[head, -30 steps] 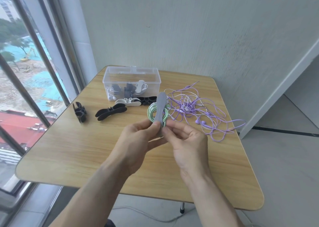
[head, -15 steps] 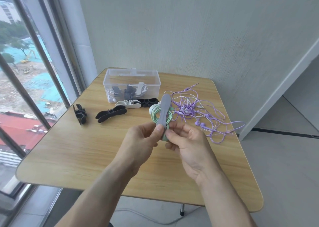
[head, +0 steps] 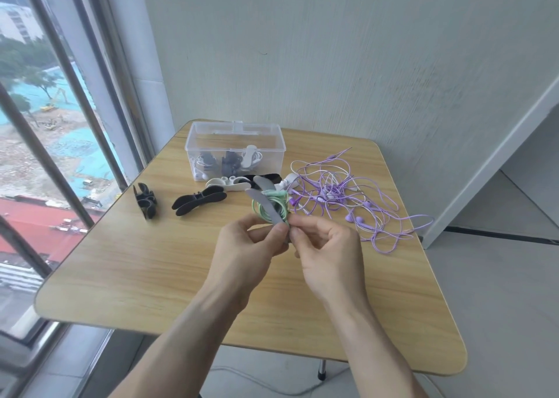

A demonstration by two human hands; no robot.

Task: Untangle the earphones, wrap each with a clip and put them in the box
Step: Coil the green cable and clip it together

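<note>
Above the middle of the wooden table (head: pixel 145 264), both my hands hold a coiled green earphone (head: pixel 279 205) with a grey clip (head: pixel 267 208) around it. My left hand (head: pixel 251 246) pinches the clip's near end between thumb and forefinger. My right hand (head: pixel 328 246) pinches the same end from the right. The clip's two grey flaps stand apart above the coil. A tangle of purple earphones (head: pixel 348 194) lies to the right. The clear plastic box (head: pixel 234 152) at the back holds several wrapped earphones.
Spare clips lie on the table: a black one (head: pixel 145 200) at the left, a black one (head: pixel 198 203) beside it, a white one (head: pixel 228 183) and another black one (head: pixel 266 177) in front of the box. A window runs along the left; the wall stands behind.
The grey clip, held upright and flat before, has tilted left and its two flaps have spread apart over the green coil. Both hands have stayed close together at the clip's near end.
</note>
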